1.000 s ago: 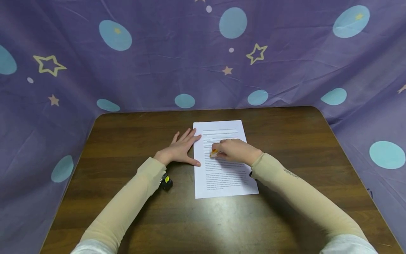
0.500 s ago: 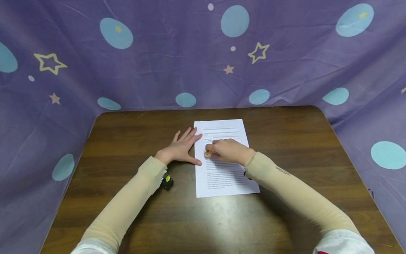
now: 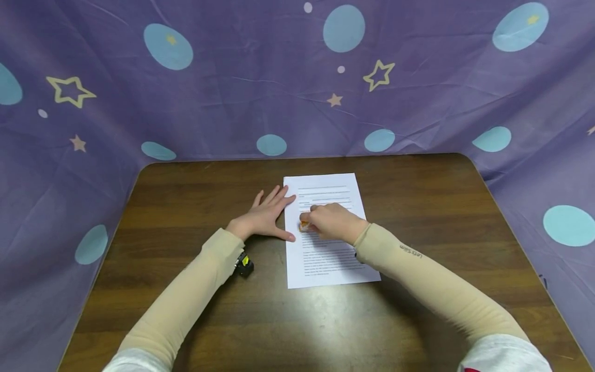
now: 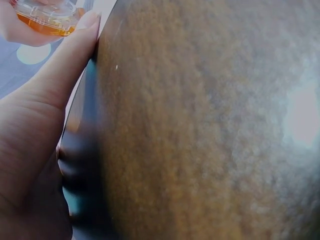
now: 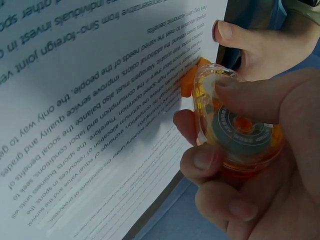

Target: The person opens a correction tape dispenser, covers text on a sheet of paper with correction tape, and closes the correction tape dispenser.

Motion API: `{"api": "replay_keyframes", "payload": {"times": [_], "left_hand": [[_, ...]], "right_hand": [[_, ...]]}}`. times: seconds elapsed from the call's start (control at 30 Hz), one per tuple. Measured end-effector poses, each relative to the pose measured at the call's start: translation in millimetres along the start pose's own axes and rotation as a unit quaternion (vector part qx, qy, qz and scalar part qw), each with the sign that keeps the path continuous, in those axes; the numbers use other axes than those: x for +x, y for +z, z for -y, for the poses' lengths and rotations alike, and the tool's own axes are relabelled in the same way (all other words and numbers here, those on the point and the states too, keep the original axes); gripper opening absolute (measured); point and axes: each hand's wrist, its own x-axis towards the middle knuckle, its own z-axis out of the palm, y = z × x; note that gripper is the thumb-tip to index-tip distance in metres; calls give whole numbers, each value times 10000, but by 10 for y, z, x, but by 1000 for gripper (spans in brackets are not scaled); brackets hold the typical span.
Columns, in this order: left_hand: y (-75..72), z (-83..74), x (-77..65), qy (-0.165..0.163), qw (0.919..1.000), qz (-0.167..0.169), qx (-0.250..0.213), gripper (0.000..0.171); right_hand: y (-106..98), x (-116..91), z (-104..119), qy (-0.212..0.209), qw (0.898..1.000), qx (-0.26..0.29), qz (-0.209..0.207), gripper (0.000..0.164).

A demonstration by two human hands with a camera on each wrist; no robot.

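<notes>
A sheet of printed paper (image 3: 321, 276) lies on the wooden table in the head view. My right hand (image 3: 337, 222) grips a clear and orange correction tape dispenser (image 5: 242, 127), thumb on one side and curled fingers on the other. Its orange tip meets the sheet, near the left end of a text line. Some upper lines appear covered with white strips. At the sheet's left edge my left hand (image 3: 265, 217) rests with spread, straight fingers, its thumb and index fingertip on the paper. In the left wrist view the dispenser (image 4: 55, 17) shows just beyond the left thumb.
The brown table (image 3: 195, 310) extends on all sides of the sheet. A purple curtain (image 3: 223, 93) with stars and blue ovals hangs behind and beside it. A small black wrist camera (image 3: 244, 265) hangs under the left wrist.
My right hand has moved left across the sheet with the correction tape dispenser, mostly in the first half second. The left hand stays in place on the paper.
</notes>
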Motion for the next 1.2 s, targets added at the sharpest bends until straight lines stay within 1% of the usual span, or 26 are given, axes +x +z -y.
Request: {"api": "replay_keyframes", "payload": {"times": [0.1,0.23,0.33,0.47,0.8,0.93,1.13,1.2], "left_hand": [[8,18,4,-32,10000,48,41,124],[19,39,11,9,10000,51,-28,125],[23,44,16,52,9999,13,-130,126],[22,46,21,40,9999,1,-150,127],[117,139,79,49,9997,-71,-225,129],[107,128,77,35,9998,-56,-184,129],[29,41,25,54,9999,-52,-136,127],[22,32,20,50,9999,-53,-116,126]], "right_hand": [[8,0,2,42,10000,-43,-5,13],[20,-23,-15,114,9999,-53,29,14],[22,-58,-40,181,9998,-11,41,13],[19,-110,-82,226,9997,57,19,10],[23,-244,-184,359,9992,150,-31,13],[15,-301,-213,424,9989,187,-81,15],[3,-394,-270,466,9985,221,-166,17],[8,-427,-296,491,9984,190,-187,17]]}}
